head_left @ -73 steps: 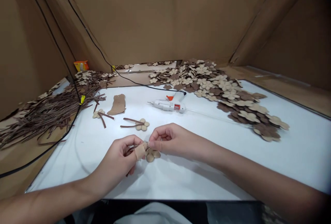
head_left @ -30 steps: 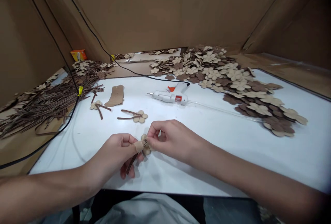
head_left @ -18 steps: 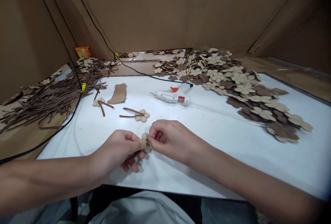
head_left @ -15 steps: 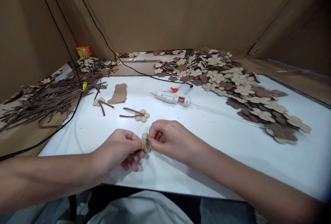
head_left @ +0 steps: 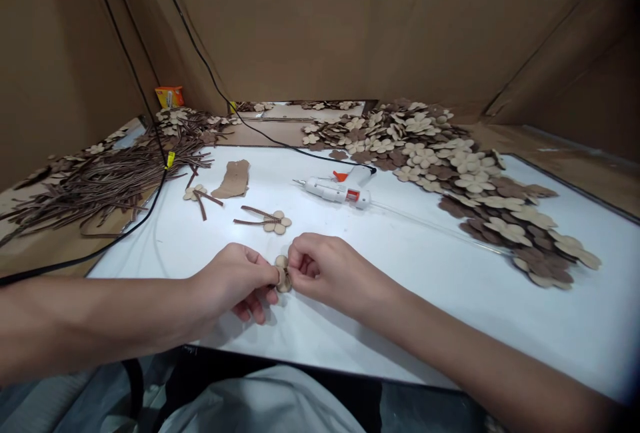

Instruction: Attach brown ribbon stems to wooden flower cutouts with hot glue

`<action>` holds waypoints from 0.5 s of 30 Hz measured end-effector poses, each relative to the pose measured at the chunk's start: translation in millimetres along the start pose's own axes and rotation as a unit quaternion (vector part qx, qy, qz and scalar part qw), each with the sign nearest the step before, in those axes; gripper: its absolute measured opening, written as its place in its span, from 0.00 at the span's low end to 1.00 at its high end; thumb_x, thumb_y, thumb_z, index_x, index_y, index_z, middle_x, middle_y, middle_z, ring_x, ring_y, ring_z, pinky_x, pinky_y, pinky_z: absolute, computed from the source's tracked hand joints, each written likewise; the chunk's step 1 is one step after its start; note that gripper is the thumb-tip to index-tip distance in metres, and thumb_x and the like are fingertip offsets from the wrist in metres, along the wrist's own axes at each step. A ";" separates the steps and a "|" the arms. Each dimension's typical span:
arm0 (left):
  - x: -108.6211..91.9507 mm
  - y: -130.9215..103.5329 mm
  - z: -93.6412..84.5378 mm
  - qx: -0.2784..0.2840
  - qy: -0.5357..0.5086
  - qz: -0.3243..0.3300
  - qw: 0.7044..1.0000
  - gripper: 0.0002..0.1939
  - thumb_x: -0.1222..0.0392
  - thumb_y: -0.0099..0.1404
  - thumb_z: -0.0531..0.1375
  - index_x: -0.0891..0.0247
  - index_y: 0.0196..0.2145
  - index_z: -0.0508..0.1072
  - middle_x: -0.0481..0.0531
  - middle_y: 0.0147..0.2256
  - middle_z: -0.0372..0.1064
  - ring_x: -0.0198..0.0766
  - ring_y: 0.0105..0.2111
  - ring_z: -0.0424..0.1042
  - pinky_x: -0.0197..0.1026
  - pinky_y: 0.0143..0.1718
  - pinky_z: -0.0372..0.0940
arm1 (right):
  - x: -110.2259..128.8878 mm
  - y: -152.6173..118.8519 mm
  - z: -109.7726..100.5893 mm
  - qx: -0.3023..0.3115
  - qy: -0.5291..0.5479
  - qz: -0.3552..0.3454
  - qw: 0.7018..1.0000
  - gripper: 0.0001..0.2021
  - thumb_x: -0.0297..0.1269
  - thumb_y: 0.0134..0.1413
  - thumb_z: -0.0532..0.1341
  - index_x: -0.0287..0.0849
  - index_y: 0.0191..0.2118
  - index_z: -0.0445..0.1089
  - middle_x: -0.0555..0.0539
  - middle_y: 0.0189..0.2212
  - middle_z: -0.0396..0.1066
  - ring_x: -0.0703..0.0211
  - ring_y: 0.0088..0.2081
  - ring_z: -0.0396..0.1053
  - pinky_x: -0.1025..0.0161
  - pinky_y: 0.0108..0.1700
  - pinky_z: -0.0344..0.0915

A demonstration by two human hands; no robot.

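Between my hands, just above the white board (head_left: pixel 330 340), is a beige flower cutout (head_left: pixel 283 280), partly hidden by my fingers. My left hand (head_left: pixel 245 280) pinches its left side between thumb and forefinger, the other fingers curled loosely below. From the right, my right hand (head_left: pixel 320 266) has its fingertips closed on the flower's other edge. Beyond them lies a flower with two brown strips (head_left: pixel 275 222) stretching left from it. A second flower with strips (head_left: pixel 195 193) rests farther left.
A white glue gun (head_left: pixel 333 190) with a clear glue stick lies behind my hands. Flower cutouts (head_left: pixel 465 160) are heaped at the right, brown strips (head_left: pixel 115 176) at the left. A cardboard scrap (head_left: pixel 233 178) sits near the strips. A black cable (head_left: pixel 135 223) crosses the left side.
The camera view has shifted slightly. My left hand's thumb has moved a little closer to my right fingertips; both hands keep hold of the flower. A brown strip below it no longer shows.
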State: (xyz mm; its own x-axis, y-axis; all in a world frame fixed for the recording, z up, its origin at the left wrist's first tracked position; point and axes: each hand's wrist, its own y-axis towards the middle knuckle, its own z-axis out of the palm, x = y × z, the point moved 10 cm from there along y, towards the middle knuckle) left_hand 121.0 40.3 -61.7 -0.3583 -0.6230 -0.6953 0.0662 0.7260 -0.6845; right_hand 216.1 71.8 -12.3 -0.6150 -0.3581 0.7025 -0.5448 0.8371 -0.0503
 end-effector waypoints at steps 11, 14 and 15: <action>-3.3 -2.2 -1.0 -0.007 -0.010 0.019 1.000 0.08 0.60 0.48 0.60 0.65 0.19 0.63 0.44 0.16 0.67 0.27 0.11 0.61 0.30 0.13 0.50 | -2.4 -1.3 -1.2 -0.002 0.022 0.013 1.000 0.04 0.26 0.41 0.57 0.41 0.23 0.61 0.53 0.23 0.66 0.66 0.25 0.64 0.70 0.26 0.58; -2.8 -2.4 -2.3 -0.013 -0.009 0.015 1.000 0.09 0.59 0.46 0.61 0.64 0.20 0.63 0.45 0.16 0.67 0.29 0.11 0.62 0.32 0.14 0.52 | -2.8 -1.3 -2.8 0.000 0.057 0.016 0.998 0.03 0.30 0.46 0.57 0.41 0.25 0.63 0.51 0.24 0.69 0.65 0.27 0.66 0.69 0.28 0.60; -2.7 -2.4 -2.8 -0.016 -0.010 0.015 1.000 0.09 0.59 0.46 0.62 0.64 0.20 0.63 0.45 0.16 0.67 0.30 0.12 0.62 0.32 0.14 0.53 | -3.1 -1.1 -2.2 0.004 0.063 0.020 0.998 0.02 0.30 0.47 0.56 0.41 0.26 0.63 0.51 0.24 0.69 0.65 0.27 0.67 0.69 0.28 0.60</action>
State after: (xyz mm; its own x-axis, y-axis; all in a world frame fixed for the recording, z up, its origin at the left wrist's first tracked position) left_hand 119.2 41.1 -57.6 -0.3387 -0.6067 -0.7192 0.0468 0.7526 -0.6569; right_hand 219.9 72.9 -12.9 -0.5591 -0.2694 0.7841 -0.5260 0.8463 -0.0843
